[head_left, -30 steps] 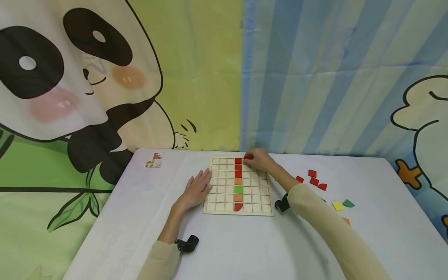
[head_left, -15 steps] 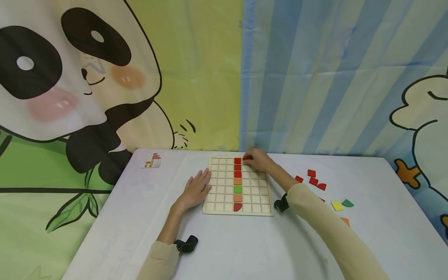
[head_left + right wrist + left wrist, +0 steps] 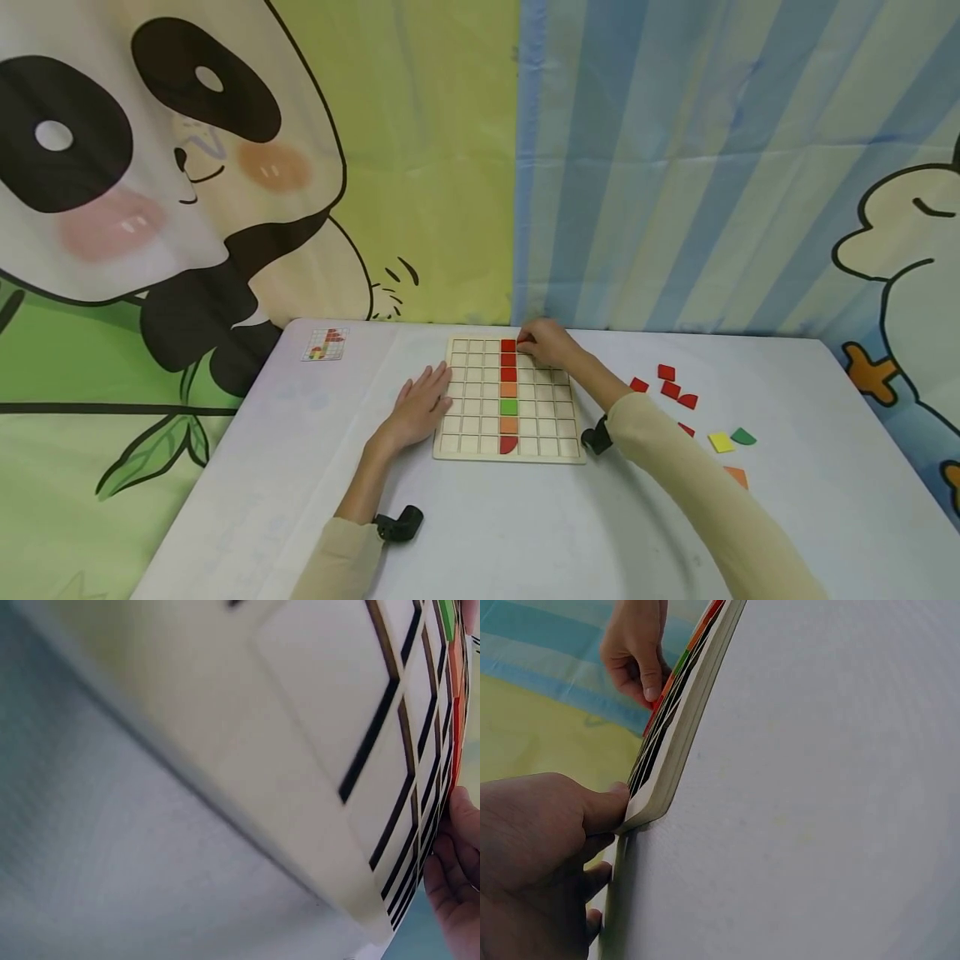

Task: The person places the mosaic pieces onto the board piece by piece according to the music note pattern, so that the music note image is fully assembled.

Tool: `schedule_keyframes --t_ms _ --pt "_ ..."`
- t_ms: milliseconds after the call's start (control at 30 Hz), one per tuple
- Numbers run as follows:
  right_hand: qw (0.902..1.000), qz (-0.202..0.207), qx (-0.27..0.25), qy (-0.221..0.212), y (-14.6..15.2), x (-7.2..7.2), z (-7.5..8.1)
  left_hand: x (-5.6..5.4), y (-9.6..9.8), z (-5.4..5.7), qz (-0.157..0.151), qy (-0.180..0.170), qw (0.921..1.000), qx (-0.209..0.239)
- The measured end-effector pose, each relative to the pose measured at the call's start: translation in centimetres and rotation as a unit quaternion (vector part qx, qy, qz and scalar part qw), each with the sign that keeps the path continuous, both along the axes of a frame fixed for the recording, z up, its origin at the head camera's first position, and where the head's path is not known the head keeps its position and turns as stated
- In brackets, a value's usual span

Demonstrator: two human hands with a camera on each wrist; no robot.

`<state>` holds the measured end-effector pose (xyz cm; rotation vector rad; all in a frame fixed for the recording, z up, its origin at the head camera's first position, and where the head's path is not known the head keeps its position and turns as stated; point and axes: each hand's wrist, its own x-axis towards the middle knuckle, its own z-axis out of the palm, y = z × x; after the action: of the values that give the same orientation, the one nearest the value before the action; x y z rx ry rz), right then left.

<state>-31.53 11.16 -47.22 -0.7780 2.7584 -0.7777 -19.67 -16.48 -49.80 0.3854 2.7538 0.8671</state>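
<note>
A pale wooden grid board [image 3: 472, 451] lies on the white table. One column carries square tiles: red ones [image 3: 508, 360] at the far end, then orange, a green tile [image 3: 508, 407], another orange, and a red rounded piece [image 3: 507, 445] nearest me. My right hand [image 3: 546, 343] pinches a red tile [image 3: 522, 337] at the far edge, just right of the top red one; its fingers cover part of it. Along the board's left side rests my left hand [image 3: 415, 414], fingers extended, and in the left wrist view its thumb [image 3: 607, 808] touches the board's corner.
Right of the board lie loose pieces: several red ones [image 3: 671, 389], a yellow square [image 3: 722, 442], a green rounded piece [image 3: 743, 436] and an orange one [image 3: 737, 476] partly behind the right sleeve [image 3: 697, 475]. A small pattern card [image 3: 326, 344] lies at the back left.
My right hand stays at the far edge with the red tile, shifting very slightly left toward the tile column. The left hand keeps its place on the board's side.
</note>
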Motion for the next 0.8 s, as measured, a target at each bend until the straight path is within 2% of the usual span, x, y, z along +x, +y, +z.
schedule_keyframes --t_ms 333,533,800 --pt "0.9995 -0.006 0.017 -0.025 -0.08 -0.29 0.42 0.09 0.04 0.22 -0.001 -0.002 1.0 0.003" --pt "0.9989 -0.008 0.0 -0.046 -0.15 -0.56 0.77 0.06 -0.01 0.5 0.001 -0.004 1.0 0.004" --pt "0.999 -0.012 -0.014 -0.041 -0.05 -0.86 0.78 -0.05 0.06 0.23 0.002 -0.006 1.0 0.0"
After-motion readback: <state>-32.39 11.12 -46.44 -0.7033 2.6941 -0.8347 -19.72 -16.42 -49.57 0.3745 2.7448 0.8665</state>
